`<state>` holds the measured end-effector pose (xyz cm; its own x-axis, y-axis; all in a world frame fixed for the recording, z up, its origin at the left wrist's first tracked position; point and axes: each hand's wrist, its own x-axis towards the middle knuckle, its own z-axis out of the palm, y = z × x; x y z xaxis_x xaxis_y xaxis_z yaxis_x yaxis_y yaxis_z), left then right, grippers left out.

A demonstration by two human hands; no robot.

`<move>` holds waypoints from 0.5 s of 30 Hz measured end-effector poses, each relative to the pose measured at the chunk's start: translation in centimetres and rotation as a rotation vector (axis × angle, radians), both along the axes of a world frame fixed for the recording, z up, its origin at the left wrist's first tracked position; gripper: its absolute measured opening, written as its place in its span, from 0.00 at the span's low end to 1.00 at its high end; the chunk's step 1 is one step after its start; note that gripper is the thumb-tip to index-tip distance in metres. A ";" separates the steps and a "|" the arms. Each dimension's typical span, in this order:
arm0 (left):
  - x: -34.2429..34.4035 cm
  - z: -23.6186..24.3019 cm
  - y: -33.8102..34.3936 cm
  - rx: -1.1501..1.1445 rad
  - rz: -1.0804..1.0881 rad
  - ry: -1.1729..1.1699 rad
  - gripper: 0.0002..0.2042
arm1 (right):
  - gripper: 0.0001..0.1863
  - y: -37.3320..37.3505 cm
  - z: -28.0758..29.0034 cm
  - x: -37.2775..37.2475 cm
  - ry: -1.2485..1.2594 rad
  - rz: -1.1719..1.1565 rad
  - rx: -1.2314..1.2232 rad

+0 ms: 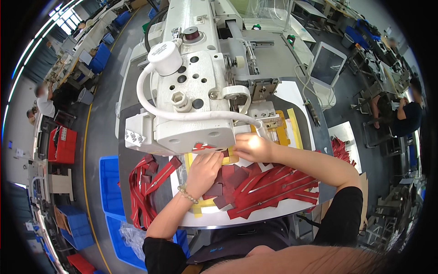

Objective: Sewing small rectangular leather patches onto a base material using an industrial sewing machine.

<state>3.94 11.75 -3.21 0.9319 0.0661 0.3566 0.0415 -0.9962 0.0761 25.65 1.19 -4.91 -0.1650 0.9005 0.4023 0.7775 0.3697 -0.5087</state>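
Observation:
My left hand (204,172), with a beaded bracelet (188,195) at its wrist, reaches under the front of the white sewing machine head (196,134). Its fingers are bent and close together at a yellow plate (232,159); what they grip is hidden. My right hand (253,148) comes in from the right, closed, its fingertips beside a small dark red piece (225,154) on that plate. Whatever it pinches cannot be made out. Close below both hands, red zippers (269,185) with dark red end tabs (223,202) lie fanned across the white table top.
More red zippers (145,192) hang over the table's left edge. Blue bins (112,185) stand on the floor there, one with clear plastic in it. A screen (327,64) stands at the back right. Other people sit at benches on both sides, well away from me.

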 end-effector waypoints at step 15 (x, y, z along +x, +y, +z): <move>-0.9 -0.8 2.6 -0.361 -0.098 0.008 0.17 | 0.20 -0.8 -0.7 1.1 -0.171 0.173 0.105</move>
<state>3.02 14.38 -3.99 0.9426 0.0969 0.3195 -0.0505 -0.9045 0.4235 26.78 0.41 -5.64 -0.3862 0.8079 0.4451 0.7697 0.5482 -0.3273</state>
